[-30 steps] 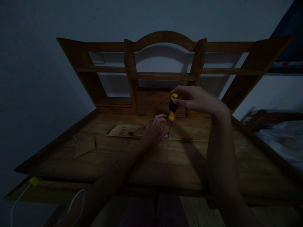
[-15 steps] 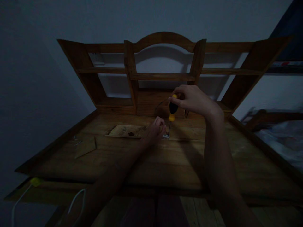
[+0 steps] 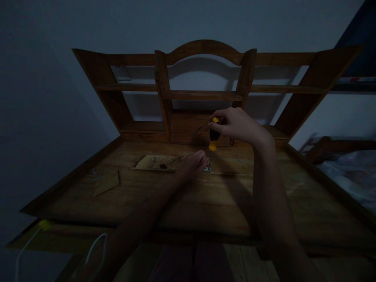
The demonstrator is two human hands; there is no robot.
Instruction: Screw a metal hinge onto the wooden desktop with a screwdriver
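Observation:
My right hand grips the top of a screwdriver with a yellow-and-black handle, its shaft pointing down. The screwdriver's tip meets a small light metal plate on the pale wooden strip. Close beside the plate on its left, my left hand is closed with curled fingers and covers part of it. What those fingers hold, if anything, is hidden. Under both hands is the wooden desktop. A rough, stained stretch of the pale wooden strip extends left of my left hand.
A thin wooden piece lies on the left of the desktop, with small metal bits beside it. A wooden shelf unit rises along the back. A white cable with a yellow end is at the lower left.
My left hand has shifted slightly down and right, its fingers more folded and covering more of the metal plate. The screwdriver stays almost in place, upright in my right hand.

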